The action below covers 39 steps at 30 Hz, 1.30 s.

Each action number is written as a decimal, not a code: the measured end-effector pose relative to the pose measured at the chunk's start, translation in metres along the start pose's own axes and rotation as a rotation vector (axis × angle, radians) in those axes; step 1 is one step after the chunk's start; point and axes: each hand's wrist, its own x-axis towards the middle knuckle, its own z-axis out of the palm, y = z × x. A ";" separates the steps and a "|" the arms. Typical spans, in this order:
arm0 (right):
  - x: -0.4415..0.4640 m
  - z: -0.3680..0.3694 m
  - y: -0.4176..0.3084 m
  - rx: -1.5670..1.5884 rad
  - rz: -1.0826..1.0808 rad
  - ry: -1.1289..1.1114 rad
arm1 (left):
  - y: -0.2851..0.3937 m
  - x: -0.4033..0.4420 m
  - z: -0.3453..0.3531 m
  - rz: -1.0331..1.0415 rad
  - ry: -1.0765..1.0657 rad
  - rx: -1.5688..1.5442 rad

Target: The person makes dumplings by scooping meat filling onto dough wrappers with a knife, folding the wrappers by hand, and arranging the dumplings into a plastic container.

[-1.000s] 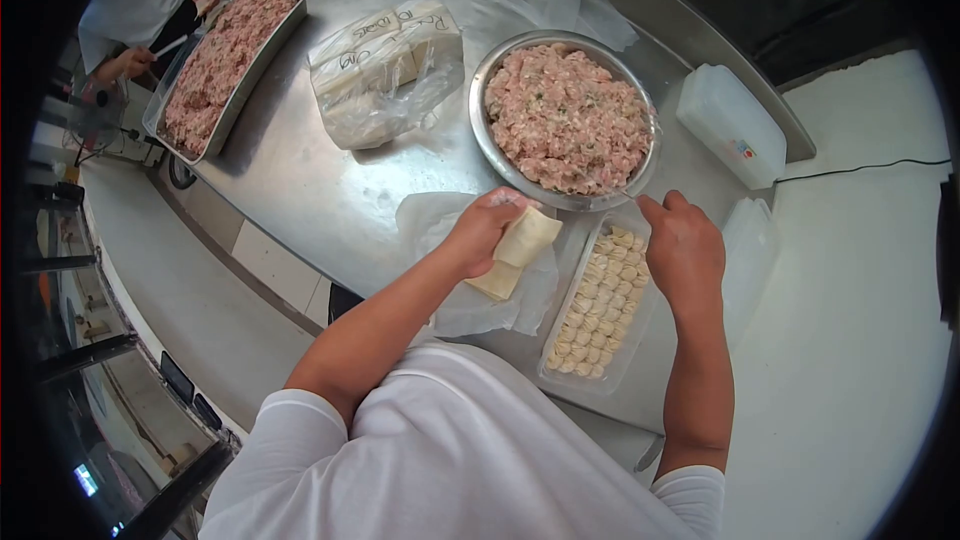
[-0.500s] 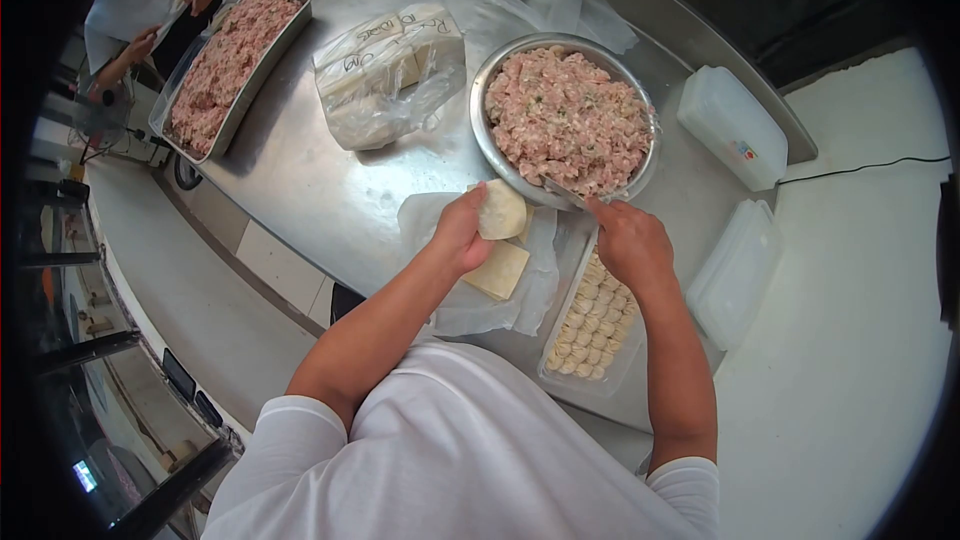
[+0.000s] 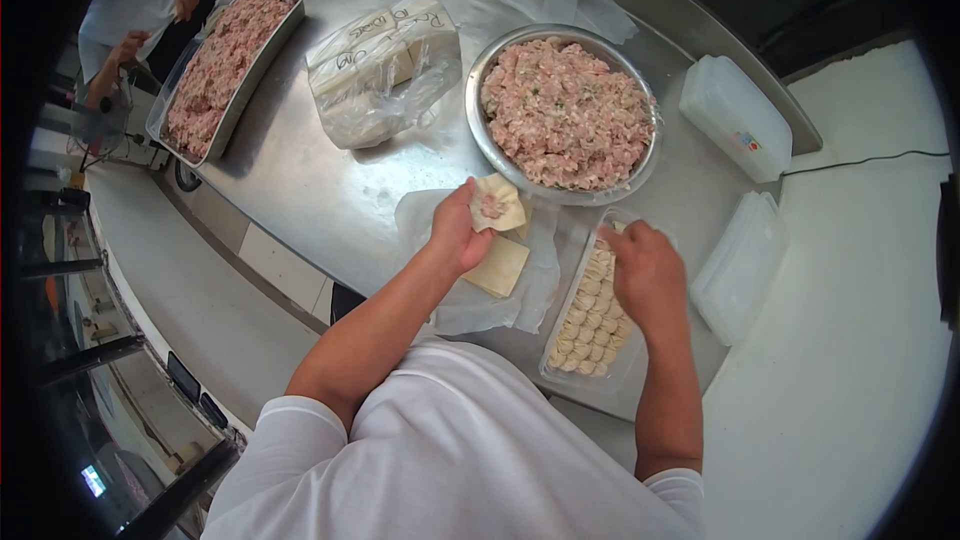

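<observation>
My left hand [image 3: 462, 232] is closed on the edge of a thin dough wrapper [image 3: 511, 215], with a dab of pink meat filling [image 3: 491, 205] on it. Below that hand, a stack of square wrappers [image 3: 497, 268] lies on a plastic sheet [image 3: 425, 208]. My right hand [image 3: 648, 272] is closed above the far end of a clear tray [image 3: 552, 377] holding rows of pleated dumplings [image 3: 590, 328]. The thin metal spreader seen in it earlier is now mostly hidden and blurred at the fingertips. Just beyond both hands stands a steel bowl [image 3: 477, 130] of minced meat [image 3: 565, 115].
A metal pan [image 3: 232, 118] of minced meat [image 3: 225, 75] sits at the table's left edge, near another person [image 3: 130, 15]. Bagged wrapper packs [image 3: 380, 70] lie in the middle. Plastic containers [image 3: 735, 115] and stacked lids [image 3: 740, 265] line the right side.
My right hand has moved from the bowl's near rim down and right, over the dumpling tray. Filling now shows on the wrapper in my left hand, which has barely moved.
</observation>
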 end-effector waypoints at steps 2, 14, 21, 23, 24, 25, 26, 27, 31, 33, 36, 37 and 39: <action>0.015 -0.013 0.002 -0.061 0.113 0.023 | -0.001 0.000 0.002 0.051 0.018 0.033; 0.023 0.016 0.013 0.032 -0.039 0.011 | -0.005 -0.005 0.021 -0.016 -0.037 0.083; -0.023 0.054 -0.007 0.282 0.045 0.037 | -0.009 0.001 0.003 -0.122 -0.170 -0.040; -0.029 0.045 -0.009 0.327 0.094 -0.002 | -0.011 -0.002 -0.002 -0.124 -0.171 -0.058; -0.031 0.036 -0.010 0.304 0.097 0.003 | -0.010 -0.005 -0.001 -0.060 -0.130 -0.042; -0.032 0.030 -0.011 0.282 0.097 0.006 | -0.010 -0.008 0.001 0.005 -0.090 -0.029; -0.032 0.028 -0.011 0.282 0.100 0.009 | -0.009 -0.008 0.004 0.004 -0.091 -0.026; -0.030 0.027 -0.011 0.283 0.132 0.051 | -0.007 -0.007 0.006 0.024 -0.066 0.008; -0.019 0.036 -0.010 0.230 0.171 0.151 | -0.008 -0.004 0.010 0.048 -0.039 0.069; -0.019 0.047 -0.011 0.228 0.120 0.129 | -0.010 -0.002 0.007 0.028 -0.070 0.058; -0.022 0.053 -0.020 0.248 0.071 0.061 | -0.008 0.002 -0.001 0.007 -0.091 0.014; -0.024 0.050 -0.021 0.255 0.078 0.039 | -0.008 0.003 -0.002 -0.005 -0.089 -0.015; -0.024 0.043 -0.023 0.265 0.087 0.016 | -0.006 0.000 -0.002 0.007 -0.073 -0.022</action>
